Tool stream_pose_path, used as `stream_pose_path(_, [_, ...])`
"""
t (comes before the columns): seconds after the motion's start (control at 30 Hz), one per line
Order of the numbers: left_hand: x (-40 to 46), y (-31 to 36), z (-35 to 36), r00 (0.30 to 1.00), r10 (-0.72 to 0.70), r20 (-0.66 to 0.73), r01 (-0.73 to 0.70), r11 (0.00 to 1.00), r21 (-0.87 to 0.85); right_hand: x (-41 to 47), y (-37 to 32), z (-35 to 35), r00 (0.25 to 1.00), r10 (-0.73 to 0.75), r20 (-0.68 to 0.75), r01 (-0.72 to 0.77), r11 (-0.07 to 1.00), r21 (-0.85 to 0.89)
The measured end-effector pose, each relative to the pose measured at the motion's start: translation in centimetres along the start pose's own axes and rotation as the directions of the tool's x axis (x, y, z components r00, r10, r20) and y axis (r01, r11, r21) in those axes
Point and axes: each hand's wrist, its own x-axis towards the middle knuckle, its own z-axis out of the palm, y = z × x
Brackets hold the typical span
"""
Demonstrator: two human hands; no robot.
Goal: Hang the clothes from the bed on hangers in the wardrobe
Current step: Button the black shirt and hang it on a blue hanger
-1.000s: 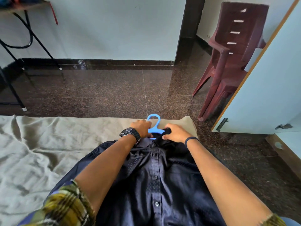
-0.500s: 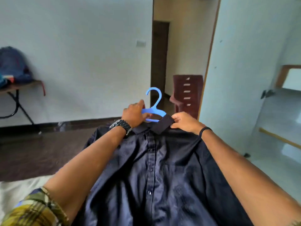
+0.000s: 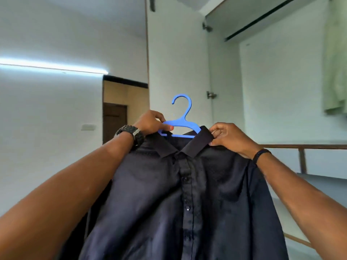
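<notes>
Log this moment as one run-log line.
stage: carrying to wardrobe | left hand: grips blue hanger | right hand: pinches collar of dark shirt | shirt on hanger, not yet hung

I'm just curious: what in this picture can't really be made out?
- Hanger arms: head view, tucked inside the shirt.
- Shirt hem: cut off by the bottom edge.
- Pale green garment in the wardrobe: blurred, cut by the right edge.
- Wardrobe rail: blurred.
</notes>
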Motion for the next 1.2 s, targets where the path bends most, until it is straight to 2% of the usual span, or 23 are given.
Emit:
stream_pose_path(0.07, [2.2,0.6,2.9,0.998,0.047,-0.037,-0.049,0.997,-0.053,0.8,2.0,-2.5,0.998,0.042,0.037,-0.045,0.995,0.084])
stream_pose_path(0.17, [7.7,1.9,9.5,0.991,0.132,-0.021,-0.133,0.981,-0.144,3.7,6.2,-7.2,0.985,0.173,0.024,-0.175,0.974,0.146])
stream_pose_path(0.23, [11.3,2.5,13.5,0.985,0.175,0.005,-0.173,0.977,-0.125,6.4,8.9,-9.5,0.959,0.284,0.004,-0.284,0.955,0.085])
stream_pose_path(0.27, [12.7,3.0,14.9,0.983,0.183,0.03,-0.179,0.978,-0.109,7.6,10.1,-10.1,0.956,0.292,0.01,-0.292,0.956,0.019])
stream_pose_path(0.33, [15.8,3.6,17.3,0.976,0.205,0.069,-0.199,0.976,-0.093,10.1,12.3,-10.9,0.966,0.257,0.033,-0.252,0.961,-0.115])
stream_pose_path(0.47, [21.1,4.4,20.3,0.972,0.209,0.107,-0.192,0.97,-0.152,14.8,15.3,-13.0,0.976,0.219,-0.001,-0.216,0.959,-0.184])
stream_pose_path(0.57, [24.9,6.5,21.3,0.973,0.213,0.095,-0.197,0.969,-0.151,17.8,16.5,-16.2,0.979,0.171,-0.113,-0.186,0.973,-0.136])
stream_pose_path(0.67, [28.1,9.6,21.3,0.98,0.187,0.071,-0.172,0.97,-0.174,20.3,16.3,-20.1,0.947,0.207,-0.246,-0.205,0.978,0.033])
stream_pose_path(0.73, [30.8,12.4,20.7,0.986,0.164,0.022,-0.153,0.955,-0.255,22.3,14.9,-23.5,0.92,0.235,-0.314,-0.215,0.972,0.095])
stream_pose_path(0.83, [35.0,17.5,19.1,0.985,0.159,-0.062,-0.171,0.91,-0.378,25.5,11.8,-28.2,0.906,0.188,-0.379,-0.177,0.982,0.065])
stream_pose_path(0.9, [38.1,20.9,17.4,0.98,0.18,-0.088,-0.2,0.875,-0.442,27.7,8.7,-31.7,0.947,0.183,-0.264,-0.176,0.983,0.052])
stream_pose_path(0.97, [40.9,23.3,16.2,0.976,0.194,-0.098,-0.216,0.836,-0.505,29.3,5.5,-35.2,0.967,0.248,-0.052,-0.246,0.968,0.04])
stream_pose_path(1.0, [42.6,24.7,15.2,0.972,0.206,-0.108,-0.232,0.819,-0.525,30.3,3.5,-37.4,0.959,0.282,-0.014,-0.282,0.959,-0.022])
stream_pose_path(1.07, [45.2,26.6,13.7,0.958,0.239,-0.156,-0.285,0.776,-0.563,31.7,0.7,-41.3,0.935,0.349,-0.061,-0.352,0.897,-0.268])
stream_pose_path(1.13, [47.4,28.1,12.8,0.941,0.248,-0.229,-0.337,0.747,-0.574,32.3,-1.1,-44.0,0.898,0.436,-0.064,-0.399,0.742,-0.539])
stream_pose_path(1.2, [49.3,29.5,12.5,0.931,0.245,-0.27,-0.36,0.726,-0.585,32.8,-1.9,-46.0,0.875,0.479,-0.069,-0.397,0.629,-0.668])
